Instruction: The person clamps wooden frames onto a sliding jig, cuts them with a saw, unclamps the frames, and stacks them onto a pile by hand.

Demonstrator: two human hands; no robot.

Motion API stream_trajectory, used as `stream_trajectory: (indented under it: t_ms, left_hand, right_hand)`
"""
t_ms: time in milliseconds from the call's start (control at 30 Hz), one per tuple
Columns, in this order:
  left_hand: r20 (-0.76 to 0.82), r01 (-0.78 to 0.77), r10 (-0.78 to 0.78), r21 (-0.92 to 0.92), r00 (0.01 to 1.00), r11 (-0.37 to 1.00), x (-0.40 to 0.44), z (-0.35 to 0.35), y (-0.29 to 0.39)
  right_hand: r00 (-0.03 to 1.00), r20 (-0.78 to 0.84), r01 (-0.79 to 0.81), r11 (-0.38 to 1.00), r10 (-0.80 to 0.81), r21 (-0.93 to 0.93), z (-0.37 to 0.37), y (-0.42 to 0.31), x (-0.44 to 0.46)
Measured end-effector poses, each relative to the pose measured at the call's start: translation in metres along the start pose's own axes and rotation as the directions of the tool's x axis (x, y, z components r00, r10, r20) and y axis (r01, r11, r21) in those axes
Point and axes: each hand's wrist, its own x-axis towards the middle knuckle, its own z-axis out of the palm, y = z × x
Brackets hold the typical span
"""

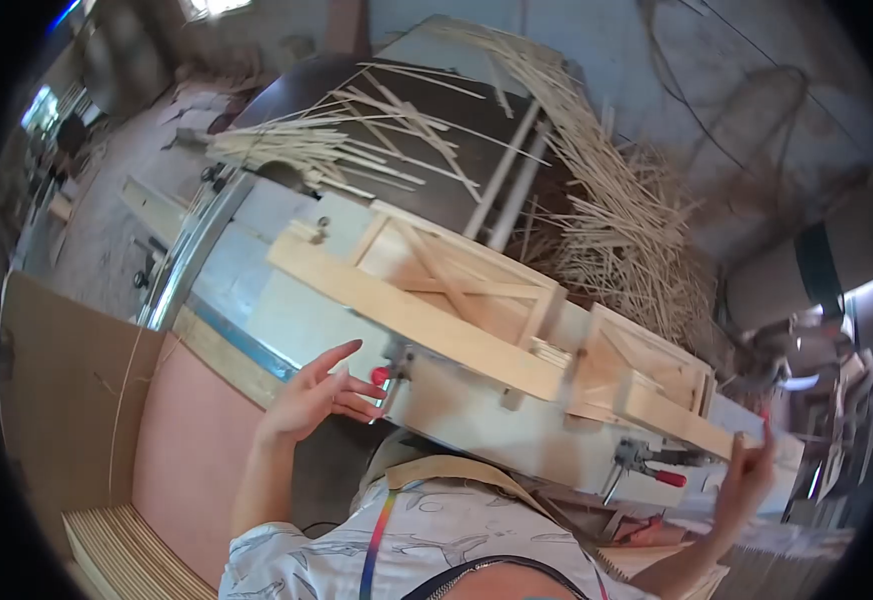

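My left hand [319, 395] is held over the near edge of the machine bed, fingers spread, with nothing in it. Just beside its fingertips is a toggle clamp with a red knob [380, 376]. A long pale wooden board [417, 318] lies slantwise across the bed, in front of a wooden box frame [457, 275] with crossed braces. My right hand [745, 485], slightly blurred, is at the right end of a shorter wooden board [677, 420]. Its fingers are apart and seem to touch that end. Another clamp with a red handle [669, 479] sits left of this hand.
Thin wood strips [297, 145] lie over the dark tabletop behind the bed. A big heap of offcuts [637, 230] fills the far right side. Cardboard [72, 390] and a pinkish panel [197, 430] stand at left, near stacked slats [132, 550].
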Motion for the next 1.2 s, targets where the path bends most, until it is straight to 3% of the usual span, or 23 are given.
stream_trajectory:
  t_ms: [33, 100, 167, 233, 300, 333, 367, 400, 433, 467, 500, 567, 633, 700, 767, 833, 900, 933, 967, 1000, 1033, 1133, 1200]
  left_hand:
    - [-0.022, -0.010, 0.009, -0.024, 1.000, 1.000, -0.004, -0.018, -0.003]
    - [-0.262, -0.085, 0.084, 0.005, 0.961, 0.996, -0.006, -0.042, -0.012]
    - [-0.384, -0.146, 0.142, 0.019, 0.912, 0.989, -0.016, -0.069, -0.028]
    - [-0.433, -0.239, 0.301, 0.193, 0.850, 0.952, -0.030, -0.094, -0.051]
    - [-0.536, -0.314, 0.345, 0.152, 0.771, 0.937, -0.048, -0.114, -0.077]
    - [-0.550, -0.265, 0.263, 0.077, 0.793, 0.961, -0.062, -0.121, -0.087]
    - [-0.575, -0.224, 0.183, 0.000, 0.797, 0.975, -0.081, -0.127, -0.096]
    - [-0.626, -0.271, 0.160, -0.085, 0.763, 0.959, -0.103, -0.131, -0.103]
    - [-0.664, -0.320, 0.135, -0.165, 0.735, 0.933, -0.126, -0.133, -0.110]
    - [-0.738, -0.299, 0.142, -0.083, 0.660, 0.951, -0.149, -0.137, -0.119]
    - [-0.789, -0.323, 0.131, -0.089, 0.600, 0.942, -0.171, -0.137, -0.133]
    - [-0.914, -0.372, 0.101, -0.058, 0.392, 0.926, -0.193, -0.122, -0.154]
    - [-0.933, -0.397, 0.123, -0.023, 0.339, 0.918, -0.209, -0.107, -0.168]
    - [-0.927, -0.407, 0.160, 0.008, 0.340, 0.913, -0.219, -0.085, -0.180]
    - [-0.908, -0.439, 0.204, 0.026, 0.365, 0.898, -0.225, -0.056, -0.189]
    - [-0.885, -0.451, 0.253, 0.056, 0.390, 0.891, -0.242, -0.027, -0.199]
    - [-0.888, -0.463, 0.317, 0.139, 0.333, 0.875, -0.268, -0.004, -0.213]
    - [-0.899, -0.445, 0.353, 0.214, 0.257, 0.869, -0.289, 0.006, -0.212]
    - [-0.898, -0.381, 0.410, 0.327, 0.162, 0.865, -0.309, 0.009, -0.212]
    - [-0.901, -0.368, 0.430, 0.381, 0.058, 0.848, -0.331, 0.014, -0.205]
    - [-0.882, -0.256, 0.465, 0.467, -0.072, 0.846, -0.356, 0.016, -0.193]
    - [-0.591, 0.014, 0.708, 0.763, -0.387, 0.646, -0.425, 0.034, -0.122]
    - [-0.418, 0.276, 0.846, 0.815, -0.330, 0.510, -0.467, 0.057, -0.084]
  right_hand:
    - [0.997, 0.036, 0.070, 0.997, -0.069, -0.017, 0.000, -0.057, 0.032]
    - [0.947, 0.200, 0.251, 0.967, -0.253, 0.034, 0.032, -0.133, 0.090]
    - [0.782, 0.369, 0.432, 0.864, -0.502, 0.260, 0.099, -0.200, 0.134]
    - [0.669, 0.530, 0.305, 0.843, -0.521, 0.444, 0.211, -0.232, 0.170]
    - [0.578, 0.527, 0.502, 0.780, -0.623, 0.373, 0.335, -0.247, 0.176]
    - [0.451, 0.730, 0.567, 0.797, -0.513, 0.210, 0.375, -0.260, 0.173]
    - [0.412, 0.784, 0.434, 0.857, -0.464, 0.279, 0.440, -0.240, 0.168]
    - [0.352, 0.743, 0.639, 0.727, -0.569, 0.253, 0.539, -0.177, 0.189]
    - [0.134, 0.754, 0.445, 0.719, -0.643, 0.534, 0.551, -0.183, 0.173]
    - [0.091, 0.775, 0.407, 0.733, -0.626, 0.544, 0.532, -0.205, 0.159]
    - [0.222, 0.807, 0.399, 0.806, -0.548, 0.438, 0.529, -0.209, 0.158]
    - [0.224, 0.818, 0.269, 0.840, -0.530, 0.471, 0.514, -0.213, 0.168]
    - [0.279, 0.744, 0.622, 0.705, -0.607, 0.341, 0.426, -0.264, 0.151]
    - [0.306, 0.680, 0.333, 0.744, -0.666, 0.579, 0.363, -0.290, 0.131]
    - [0.388, 0.434, 0.710, 0.564, -0.813, 0.422, 0.309, -0.317, 0.129]
    - [0.388, 0.126, 0.840, 0.407, -0.913, 0.359, 0.255, -0.339, 0.124]
    - [0.482, -0.040, 0.787, 0.412, -0.875, 0.459, 0.205, -0.353, 0.123]
    - [0.412, -0.109, 0.853, 0.341, -0.904, 0.395, 0.186, -0.358, 0.140]
    - [0.337, -0.168, 0.907, 0.272, -0.926, 0.321, 0.165, -0.362, 0.154]
    - [0.317, -0.207, 0.921, 0.249, -0.925, 0.299, 0.137, -0.368, 0.148]
    - [0.296, -0.244, 0.934, 0.226, -0.924, 0.277, 0.108, -0.376, 0.134]
    - [0.210, -0.405, 0.879, -0.009, -0.890, 0.476, 0.038, -0.394, 0.046]
    - [0.150, -0.443, 0.810, -0.147, -0.884, 0.568, 0.018, -0.403, -0.014]
